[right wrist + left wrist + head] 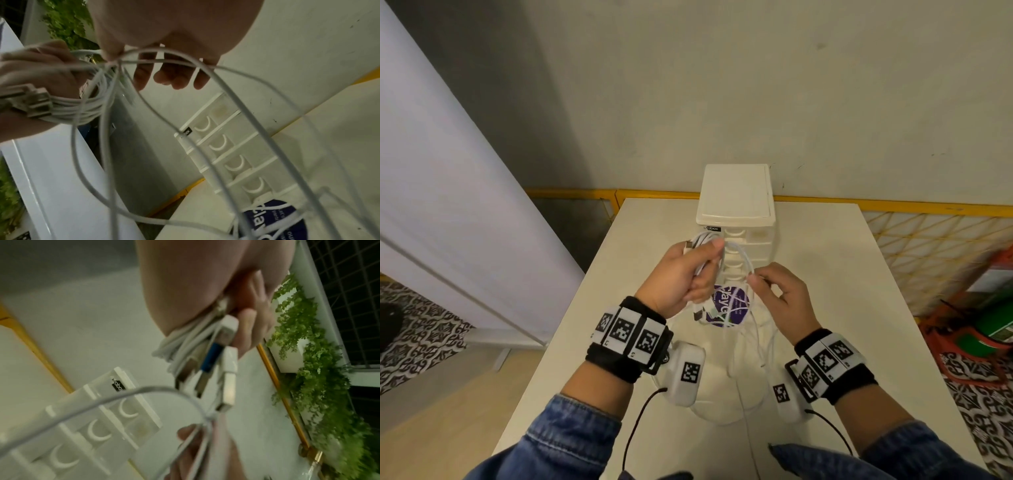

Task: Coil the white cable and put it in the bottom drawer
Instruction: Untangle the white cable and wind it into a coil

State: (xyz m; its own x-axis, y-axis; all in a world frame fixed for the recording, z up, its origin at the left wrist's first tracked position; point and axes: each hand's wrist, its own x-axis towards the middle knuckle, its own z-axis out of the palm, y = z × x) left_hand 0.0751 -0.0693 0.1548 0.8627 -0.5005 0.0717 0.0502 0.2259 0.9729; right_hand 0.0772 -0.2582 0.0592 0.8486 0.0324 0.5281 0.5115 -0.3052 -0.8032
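Observation:
My left hand (690, 274) grips a bunch of white cable (707, 241) loops with plugs (227, 368) sticking out past the fingers. A loose strand arcs from that bunch to my right hand (763, 281), which pinches it between thumb and forefinger (112, 53). More white cable (207, 162) hangs down in loops to the table. Behind both hands stands a small white drawer unit (736, 195) with several shut drawers (236, 164); its bottom drawer (256, 186) is shut.
A purple round sticker (726, 306) lies on the white table (825, 260) under the hanging cable. A yellow-framed mesh fence (928, 236) borders the table's right and back. Green foliage (308, 353) shows behind the hands.

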